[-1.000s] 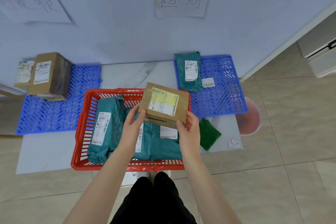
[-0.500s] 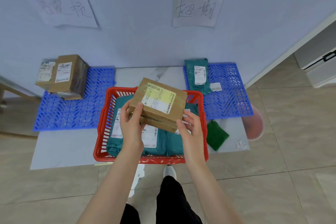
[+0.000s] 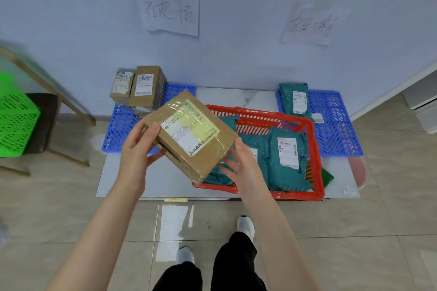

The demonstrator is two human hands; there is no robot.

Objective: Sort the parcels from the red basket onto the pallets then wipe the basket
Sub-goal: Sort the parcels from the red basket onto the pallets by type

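Since half a second ago your view has swung left: the red basket now sits right of centre, and a green crate on a dark stool has come into frame at the far left. The brown box has moved left with your hands. It was over the basket before; now it is held above the basket's left rim and the grey mat, tilted, label side up.

Your left hand grips the box's left corner, thumb on top, fingers under it. Your right hand is at the box's lower right edge, fingers spread and loose. Can't tell if it's touching the box or just off it.

Teal mailers lie in the basket, labels up. The left blue pallet is behind your left hand, with two brown boxes at its back edge against the wall. The right blue pallet holds one teal mailer. A dark green cloth pokes out just right of the basket. Two handwritten paper signs are taped to the wall, one above the left pallet and one above the right.
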